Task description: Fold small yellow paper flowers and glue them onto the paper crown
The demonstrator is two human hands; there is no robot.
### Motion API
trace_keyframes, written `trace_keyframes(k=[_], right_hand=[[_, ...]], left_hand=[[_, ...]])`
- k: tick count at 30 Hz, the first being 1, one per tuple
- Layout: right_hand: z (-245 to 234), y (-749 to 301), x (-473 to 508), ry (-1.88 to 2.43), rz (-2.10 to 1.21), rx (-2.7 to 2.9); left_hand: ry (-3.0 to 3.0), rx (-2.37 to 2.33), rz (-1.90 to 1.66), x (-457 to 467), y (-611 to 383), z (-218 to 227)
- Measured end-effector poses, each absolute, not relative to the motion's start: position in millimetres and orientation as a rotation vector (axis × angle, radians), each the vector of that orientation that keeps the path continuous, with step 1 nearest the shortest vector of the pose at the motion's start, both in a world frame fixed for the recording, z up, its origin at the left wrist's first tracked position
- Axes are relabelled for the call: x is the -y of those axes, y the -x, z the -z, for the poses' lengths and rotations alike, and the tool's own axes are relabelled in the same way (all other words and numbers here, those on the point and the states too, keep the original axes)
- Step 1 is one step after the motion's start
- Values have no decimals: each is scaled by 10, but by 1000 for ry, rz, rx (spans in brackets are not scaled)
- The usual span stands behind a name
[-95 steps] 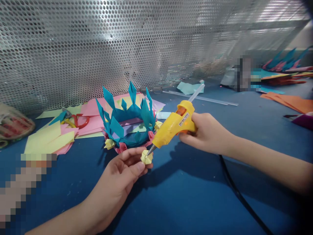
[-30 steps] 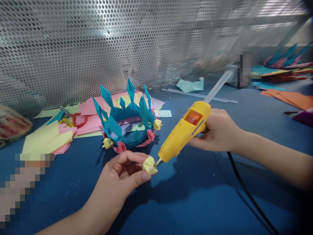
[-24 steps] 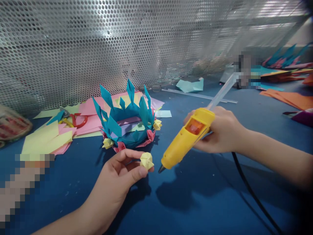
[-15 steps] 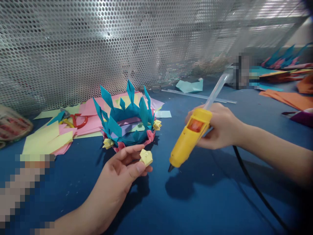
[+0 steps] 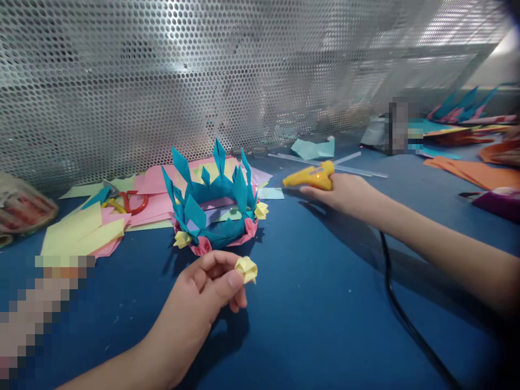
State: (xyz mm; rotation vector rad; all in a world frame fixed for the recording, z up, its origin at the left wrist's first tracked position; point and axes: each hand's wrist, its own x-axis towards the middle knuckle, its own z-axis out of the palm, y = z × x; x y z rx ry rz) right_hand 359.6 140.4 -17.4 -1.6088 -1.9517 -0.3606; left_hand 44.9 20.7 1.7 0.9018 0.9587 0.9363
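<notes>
My left hand (image 5: 203,298) pinches a small folded yellow paper flower (image 5: 246,269) between thumb and fingers, just in front of a teal paper crown (image 5: 213,203). The crown has tall pointed spikes and small pink and yellow paper flowers around its base. My right hand (image 5: 345,192) reaches far out to the right of the crown and is closed on a yellow glue gun (image 5: 311,177), which lies low on the blue table (image 5: 317,303) with its nozzle pointing left. A clear glue stick juts from the gun's rear. Its black cord (image 5: 400,309) trails toward me.
Pink and yellow paper sheets (image 5: 81,230) and red-handled scissors (image 5: 132,201) lie left of the crown. A perforated metal screen (image 5: 203,76) walls the back. Spare glue sticks (image 5: 357,172), a teal scrap (image 5: 312,147), orange sheets (image 5: 475,170) and more folded paper lie far right.
My right hand has carried the glue gun away from the yellow flower, back and down onto the table beside the crown. My left hand still holds the flower in about the same place.
</notes>
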Motion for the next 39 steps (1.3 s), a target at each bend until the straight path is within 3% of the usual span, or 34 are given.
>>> trace_keyframes(k=[7,11,14,23,39], right_hand=[[-42,-3178,-1040,1400,586,1951],[-169,-2695,-614,532,533,2174],[-122,-2499,-438,219,509,2351],[30,-2477,-440,262,342,2289],[-38,-2588,-501,412,378,2151]], left_hand=[[-875,-1006,-932,-208,-462,-27],[-861,-1022,-915,-211,-476,-28],[-872,-1027,-908,-211,-479,-15],[-975,-1000,-871,-196,-451,-5],[-1347,-1081,-890,-124,-469,-157]])
